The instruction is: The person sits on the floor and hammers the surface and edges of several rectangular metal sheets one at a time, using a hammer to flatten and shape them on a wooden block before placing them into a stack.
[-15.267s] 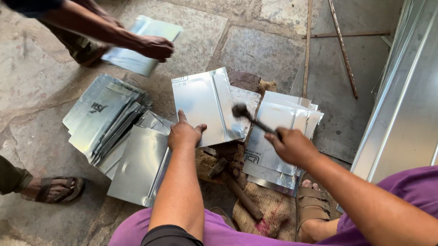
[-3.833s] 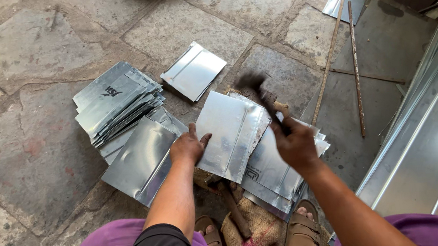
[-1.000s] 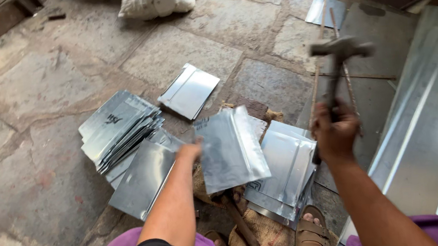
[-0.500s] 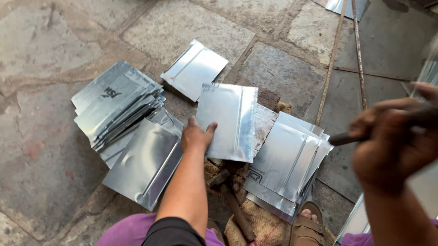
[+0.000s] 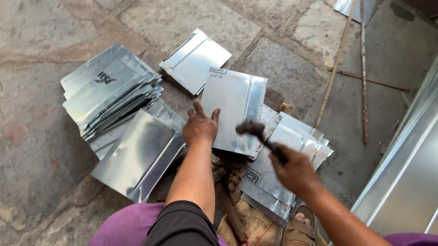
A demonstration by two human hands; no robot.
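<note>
Left hand: the left hand lies flat, fingers spread and unclenched, pressing on the near left edge of a shiny, rectangular, creased sheet-metal piece.
Right hand: the right hand is closed round the handle of a dark-headed hammer; the hammer head is blurred and sits over the near right edge of the same sheet, and whether it touches cannot be told.
Sheet being worked: it rests in front of the person, overlapping a layered pile of similar folded metal pieces to its right, with a dark block partly showing behind it.
Left stack: a thick fanned stack of silver metal sheets lies on the stone floor, well left of the left hand.
Single sheets: one large bright flat metal sheet lies just beside the left forearm; another small folded metal piece lies beyond the worked sheet.
Floor items: two thin rusty rods lie to the right, near long pale corrugated metal panels.
Person: purple trousers, a dark sleeve, and a brown sandal on burlap sacking.
</note>
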